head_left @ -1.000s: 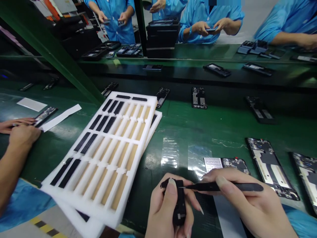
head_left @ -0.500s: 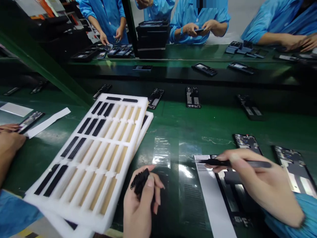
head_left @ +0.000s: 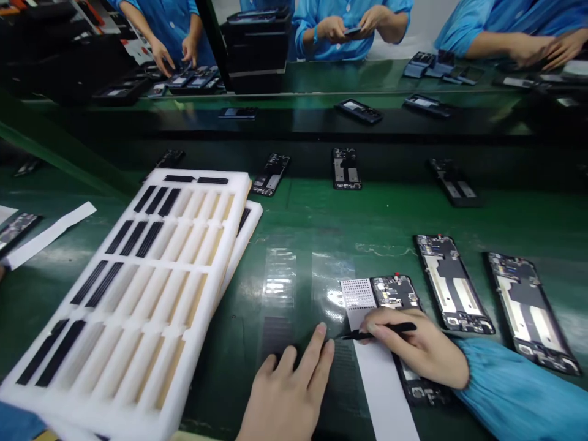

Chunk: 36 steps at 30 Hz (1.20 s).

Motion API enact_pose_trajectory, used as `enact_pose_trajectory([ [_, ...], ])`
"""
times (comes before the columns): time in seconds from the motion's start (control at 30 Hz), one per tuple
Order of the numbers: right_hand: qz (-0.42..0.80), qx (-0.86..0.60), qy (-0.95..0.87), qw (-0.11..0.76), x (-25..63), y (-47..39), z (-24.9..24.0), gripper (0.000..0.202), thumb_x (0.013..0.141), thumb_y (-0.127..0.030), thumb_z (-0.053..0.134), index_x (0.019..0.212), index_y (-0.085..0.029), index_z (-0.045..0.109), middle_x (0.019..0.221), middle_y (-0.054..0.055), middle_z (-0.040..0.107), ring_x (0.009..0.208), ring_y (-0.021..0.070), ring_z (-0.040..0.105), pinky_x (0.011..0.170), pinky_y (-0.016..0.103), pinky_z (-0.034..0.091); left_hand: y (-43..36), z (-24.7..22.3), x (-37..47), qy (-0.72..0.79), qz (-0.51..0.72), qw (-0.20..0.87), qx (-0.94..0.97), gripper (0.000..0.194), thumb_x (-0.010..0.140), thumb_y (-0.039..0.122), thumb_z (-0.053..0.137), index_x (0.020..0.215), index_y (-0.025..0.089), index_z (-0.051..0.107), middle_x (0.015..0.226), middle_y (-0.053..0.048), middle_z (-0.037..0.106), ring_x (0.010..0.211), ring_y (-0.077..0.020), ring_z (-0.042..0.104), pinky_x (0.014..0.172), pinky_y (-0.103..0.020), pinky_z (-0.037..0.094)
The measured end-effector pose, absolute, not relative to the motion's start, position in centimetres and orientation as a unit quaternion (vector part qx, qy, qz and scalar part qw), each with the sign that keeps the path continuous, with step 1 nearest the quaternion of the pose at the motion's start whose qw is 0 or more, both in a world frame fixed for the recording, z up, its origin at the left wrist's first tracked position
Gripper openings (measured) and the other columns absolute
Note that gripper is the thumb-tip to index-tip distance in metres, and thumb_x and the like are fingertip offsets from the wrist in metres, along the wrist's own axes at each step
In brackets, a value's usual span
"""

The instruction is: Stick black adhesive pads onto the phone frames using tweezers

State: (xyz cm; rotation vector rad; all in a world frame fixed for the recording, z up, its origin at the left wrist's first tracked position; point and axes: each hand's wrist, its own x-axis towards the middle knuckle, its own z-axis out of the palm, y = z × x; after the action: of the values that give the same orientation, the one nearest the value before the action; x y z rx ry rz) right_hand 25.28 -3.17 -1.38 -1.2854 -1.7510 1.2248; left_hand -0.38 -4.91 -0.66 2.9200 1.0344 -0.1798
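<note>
My left hand (head_left: 289, 386) lies palm down with its fingers stretched out, fingertips on a clear sheet with rows of thin dark strips (head_left: 344, 367) on the green table. Whether anything lies under its palm is hidden. In my right hand (head_left: 422, 349) is a pair of black tweezers (head_left: 399, 327), with the tips beside my left fingertips, over the sheet's edge. Beneath the right hand runs a white paper strip (head_left: 383, 392) with a grid of small dots at its far end. It overlaps an opened phone (head_left: 395, 293), partly covered by my right hand and sleeve.
Two more opened phones (head_left: 452, 282) (head_left: 533, 312) lie at the right. A white foam tray (head_left: 202, 306) with black strips in some slots rests on another at the left. Several phones, including one (head_left: 346, 168), lie farther back. Co-workers in blue handle phones across the bench.
My left hand has turned palm down and moved right; the black bundle it held no longer shows. My right hand has drawn the tweezers down and left from the dotted grid.
</note>
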Motion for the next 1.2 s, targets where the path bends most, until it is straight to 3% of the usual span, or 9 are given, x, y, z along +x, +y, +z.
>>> enact_pose_trajectory([
  [0.27,0.455,-0.483,-0.678,0.315,25.3,-3.1,-1.6,0.023,0.100,-0.028,0.051,0.091,-0.017,0.070,0.084,0.003,0.074,0.076,0.0133,0.069,0.073,0.021,0.053,-4.8,-0.1,-0.2,0.324,-0.099,-0.005,0.941,0.079,0.067,-0.004,0.046,0.143,0.018,0.052,0.153,-0.008,0.043,0.080,-0.0255,0.064,0.059,-0.038,0.058],
  [0.37,0.463,-0.488,-0.667,0.320,25.0,-3.1,-1.6,0.026,0.100,-0.030,0.052,0.090,-0.017,0.072,0.084,0.004,0.075,0.075,0.0139,0.070,0.073,0.022,0.055,-4.9,-0.5,-0.4,0.345,-0.061,0.044,0.936,0.077,0.069,-0.006,0.044,0.142,0.018,0.052,0.153,-0.008,0.044,0.083,-0.0269,0.065,0.062,-0.039,0.058],
  [0.47,0.506,-0.517,-0.592,0.355,24.7,-3.3,-0.8,0.028,0.099,-0.036,0.054,0.096,-0.017,0.075,0.091,0.006,0.077,0.079,0.0163,0.074,0.075,0.024,0.060,-5.1,-0.6,-0.4,0.448,0.097,0.265,0.848,0.060,0.083,-0.001,0.044,0.138,0.022,0.052,0.142,-0.010,0.059,0.093,-0.0256,0.065,0.073,-0.036,0.057],
  [0.53,0.520,-0.542,-0.532,0.391,24.7,-3.8,0.5,0.029,0.097,-0.040,0.057,0.104,-0.019,0.076,0.091,0.007,0.079,0.082,0.0188,0.076,0.075,0.027,0.062,-5.2,-0.2,-0.1,0.499,0.215,0.497,0.677,0.037,0.097,0.016,0.046,0.131,0.026,0.051,0.126,-0.010,0.066,0.078,-0.0176,0.064,0.065,-0.027,0.054],
  [0.6,0.497,-0.556,-0.515,0.422,24.7,-4.5,2.2,0.027,0.095,-0.042,0.060,0.102,-0.023,0.078,0.086,0.006,0.080,0.082,0.0212,0.076,0.074,0.029,0.063,-5.1,0.6,0.4,0.450,0.281,0.701,0.476,0.027,0.100,0.034,0.050,0.126,0.028,0.049,0.115,-0.008,0.067,0.060,-0.0098,0.056,0.052,-0.020,0.046],
  [0.7,0.453,-0.544,-0.543,0.451,24.6,-5.5,4.1,0.022,0.093,-0.043,0.062,0.093,-0.031,0.081,0.086,0.004,0.080,0.081,0.0226,0.077,0.072,0.029,0.064,-4.8,1.9,1.3,0.296,0.290,0.857,0.306,0.022,0.100,0.036,0.052,0.119,0.025,0.049,0.091,-0.004,0.067,0.055,-0.0082,0.055,0.050,-0.018,0.041],
  [0.77,0.441,-0.529,-0.560,0.460,24.4,-6.0,4.7,0.020,0.094,-0.041,0.062,0.095,-0.035,0.081,0.085,0.002,0.080,0.080,0.0213,0.077,0.070,0.026,0.064,-4.7,2.5,1.8,0.251,0.287,0.885,0.267,0.018,0.100,0.029,0.053,0.116,0.023,0.050,0.090,-0.004,0.067,0.062,-0.0102,0.060,0.054,-0.019,0.042],
  [0.87,0.424,-0.514,-0.580,0.469,24.3,-6.2,4.7,0.019,0.095,-0.038,0.061,0.099,-0.038,0.080,0.087,-0.002,0.081,0.081,0.0187,0.078,0.072,0.023,0.064,-4.6,3.0,2.2,0.239,0.298,0.890,0.250,0.017,0.099,0.025,0.055,0.116,0.022,0.051,0.106,-0.008,0.067,0.071,-0.0111,0.062,0.059,-0.021,0.043],
  [1.2,0.430,-0.506,-0.590,0.460,24.5,-6.5,4.8,0.025,0.096,-0.043,0.058,0.095,-0.032,0.080,0.085,0.002,0.080,0.079,0.0203,0.077,0.069,0.026,0.063,-5.2,3.4,2.6,0.231,0.292,0.892,0.257,0.021,0.097,0.030,0.060,0.113,0.017,0.054,0.103,-0.009,0.066,0.068,-0.0106,0.061,0.062,-0.025,0.043],
])
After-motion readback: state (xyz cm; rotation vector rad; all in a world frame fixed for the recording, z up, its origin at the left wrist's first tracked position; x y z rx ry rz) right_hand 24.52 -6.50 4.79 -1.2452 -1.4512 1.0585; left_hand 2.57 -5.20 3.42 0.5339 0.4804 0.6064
